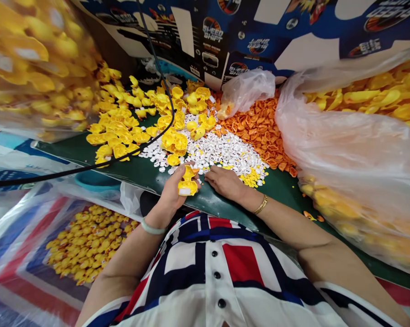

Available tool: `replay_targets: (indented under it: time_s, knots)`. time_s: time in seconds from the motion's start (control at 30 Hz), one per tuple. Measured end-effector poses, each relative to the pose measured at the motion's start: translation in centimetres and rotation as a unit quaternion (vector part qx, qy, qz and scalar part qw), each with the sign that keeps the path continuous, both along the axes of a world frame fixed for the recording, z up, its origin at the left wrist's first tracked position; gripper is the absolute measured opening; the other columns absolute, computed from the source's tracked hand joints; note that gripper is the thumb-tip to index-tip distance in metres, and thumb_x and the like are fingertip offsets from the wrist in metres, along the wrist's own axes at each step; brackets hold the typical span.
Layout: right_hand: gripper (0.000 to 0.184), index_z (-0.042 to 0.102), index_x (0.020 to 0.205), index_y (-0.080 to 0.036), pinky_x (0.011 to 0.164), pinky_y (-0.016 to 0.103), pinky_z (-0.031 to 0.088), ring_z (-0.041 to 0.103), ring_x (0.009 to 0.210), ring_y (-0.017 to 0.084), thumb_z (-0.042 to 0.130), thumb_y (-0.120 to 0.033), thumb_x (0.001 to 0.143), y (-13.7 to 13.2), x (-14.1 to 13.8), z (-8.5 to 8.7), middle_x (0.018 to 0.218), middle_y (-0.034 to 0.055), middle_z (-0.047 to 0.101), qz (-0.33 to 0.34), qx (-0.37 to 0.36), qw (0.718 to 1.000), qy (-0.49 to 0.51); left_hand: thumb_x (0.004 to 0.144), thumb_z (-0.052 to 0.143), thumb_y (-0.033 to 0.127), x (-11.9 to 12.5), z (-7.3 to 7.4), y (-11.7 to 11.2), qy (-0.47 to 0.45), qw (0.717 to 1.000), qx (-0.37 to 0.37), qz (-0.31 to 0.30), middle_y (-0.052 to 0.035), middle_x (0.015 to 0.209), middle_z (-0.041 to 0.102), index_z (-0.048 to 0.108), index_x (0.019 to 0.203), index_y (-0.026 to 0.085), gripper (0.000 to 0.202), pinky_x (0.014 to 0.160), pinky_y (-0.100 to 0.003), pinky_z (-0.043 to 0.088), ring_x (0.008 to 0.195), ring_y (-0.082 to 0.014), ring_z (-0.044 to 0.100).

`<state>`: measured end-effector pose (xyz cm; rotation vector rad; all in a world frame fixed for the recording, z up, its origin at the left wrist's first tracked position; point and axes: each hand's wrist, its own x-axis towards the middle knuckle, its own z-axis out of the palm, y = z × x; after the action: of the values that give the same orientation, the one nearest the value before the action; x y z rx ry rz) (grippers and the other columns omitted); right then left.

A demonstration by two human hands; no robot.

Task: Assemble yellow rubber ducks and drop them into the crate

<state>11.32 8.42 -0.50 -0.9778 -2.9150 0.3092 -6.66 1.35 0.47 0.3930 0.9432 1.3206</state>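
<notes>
My left hand [172, 188] is closed round a yellow plastic duck part [187, 181], held just above the near edge of the green table [140, 170]. My right hand [225, 181] rests on the table beside it, fingers bent with the tips in the pile of small white eye pieces [218, 152]; whether it pinches one is hidden. Loose yellow duck shells [130, 125] lie to the left and behind, and orange beak pieces [259, 129] lie to the right.
Clear bags of yellow parts stand at the right [355, 150] and upper left [31, 59]. A blue printed carton [225, 32] closes the back. A black cable [123, 156] crosses the table. A bag of finished yellow ducks [85, 243] sits low at the left.
</notes>
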Motion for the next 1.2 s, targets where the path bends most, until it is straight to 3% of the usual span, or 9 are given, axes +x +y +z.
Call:
replay_targets:
  time_s: [0.1, 0.3, 0.57, 0.7, 0.8, 0.9, 1.03, 1.13, 1.2]
  knots:
    - [0.024, 0.064, 0.099, -0.016, 0.059, 0.028, 0.035, 0.053, 0.077, 0.017, 0.043, -0.027, 0.102, -0.4, 0.2, -0.1, 0.094, 0.0080, 0.060, 0.025, 0.024, 0.999, 0.015, 0.078, 0.069, 0.051, 0.5, 0.2, 1.0, 0.006, 1.000, -0.006, 0.027, -0.0032, 0.077, 0.064, 0.059, 0.114, 0.016, 0.051, 0.054, -0.027, 0.049, 0.059, -0.0161, 0.062]
    - [0.025, 0.063, 0.100, -0.015, 0.058, 0.027, 0.038, 0.053, 0.076, 0.016, 0.040, -0.025, 0.103, -1.6, 1.2, -0.1, 0.086, 0.0066, 0.059, 0.104, 0.106, 0.969, 0.198, 0.080, 0.071, 0.042, 2.0, 0.1, 2.6, -0.024, 0.996, 0.011, 0.088, -0.0038, 0.082, 0.065, 0.064, 0.103, 0.014, 0.037, 0.064, -0.026, 0.052, 0.069, -0.0144, 0.063]
    - [0.025, 0.061, 0.102, -0.014, 0.053, 0.029, 0.039, 0.050, 0.073, 0.018, 0.037, -0.023, 0.104, -1.9, 1.7, -0.4, 0.081, 0.0062, 0.057, 0.150, 0.159, 0.957, 0.190, 0.083, 0.068, 0.034, 3.7, 0.0, 3.0, -0.070, 0.992, -0.040, 0.097, -0.0034, 0.081, 0.064, 0.063, 0.099, 0.013, 0.027, 0.057, -0.023, 0.049, 0.066, -0.0133, 0.062]
    - [0.024, 0.055, 0.116, -0.013, 0.057, 0.029, 0.044, 0.054, 0.076, 0.019, 0.037, -0.020, 0.103, -2.0, 1.9, -1.4, 0.088, 0.0086, 0.060, 0.148, 0.179, 0.940, 0.250, 0.087, 0.064, 0.031, 3.7, 0.6, 2.9, -0.111, 0.986, -0.066, 0.107, -0.0045, 0.080, 0.064, 0.061, 0.099, 0.012, 0.022, 0.054, -0.023, 0.049, 0.065, -0.0139, 0.062]
    - [0.024, 0.053, 0.121, -0.015, 0.060, 0.029, 0.046, 0.056, 0.078, 0.019, 0.038, -0.019, 0.103, -2.6, 1.6, -2.0, 0.092, 0.0094, 0.062, 0.140, 0.145, 0.940, 0.276, 0.087, 0.065, 0.033, 3.7, 0.6, 2.6, -0.119, 0.982, -0.067, 0.129, -0.0048, 0.081, 0.065, 0.060, 0.095, 0.014, 0.021, 0.058, -0.025, 0.051, 0.066, -0.0145, 0.063]
    - [0.015, 0.057, 0.109, -0.019, 0.063, 0.027, 0.047, 0.058, 0.078, 0.016, 0.045, -0.026, 0.103, -2.5, 1.1, -1.6, 0.089, 0.0056, 0.063, 0.093, 0.014, 0.953, 0.290, 0.086, 0.067, 0.035, 3.3, 0.2, 2.3, -0.112, 0.983, -0.054, 0.134, -0.0040, 0.078, 0.064, 0.061, 0.094, 0.014, 0.023, 0.061, -0.025, 0.051, 0.067, -0.0151, 0.063]
    - [0.017, 0.059, 0.099, -0.021, 0.068, 0.026, 0.048, 0.060, 0.077, 0.015, 0.058, -0.038, 0.097, 0.8, 0.2, 1.3, 0.088, 0.0012, 0.064, 0.070, -0.148, 0.956, 0.243, 0.085, 0.068, 0.038, 2.0, -0.7, 2.0, -0.092, 0.989, -0.002, 0.119, -0.0053, 0.084, 0.066, 0.062, 0.106, 0.014, 0.032, 0.062, -0.026, 0.052, 0.069, -0.0161, 0.064]
    - [0.019, 0.062, 0.112, -0.020, 0.080, 0.033, 0.048, 0.058, 0.098, 0.022, 0.051, -0.029, 0.099, 5.7, -1.3, 3.6, 0.106, 0.0084, 0.063, 0.042, -0.037, 0.980, 0.189, 0.085, 0.066, 0.045, 1.1, -1.2, 2.0, -0.092, 0.993, 0.023, 0.076, -0.0065, 0.083, 0.066, 0.061, 0.112, 0.015, 0.041, 0.059, -0.028, 0.051, 0.065, -0.0171, 0.064]
    - [0.037, 0.056, 0.130, -0.024, 0.087, 0.038, 0.046, 0.052, 0.113, 0.027, 0.057, -0.020, 0.093, 9.2, -2.9, 4.4, 0.128, 0.0108, 0.057, 0.053, 0.028, 0.991, 0.122, 0.086, 0.065, 0.047, 0.7, -1.4, 2.1, -0.090, 0.994, 0.028, 0.057, -0.0067, 0.082, 0.066, 0.060, 0.113, 0.016, 0.043, 0.058, -0.028, 0.052, 0.065, -0.0179, 0.064]
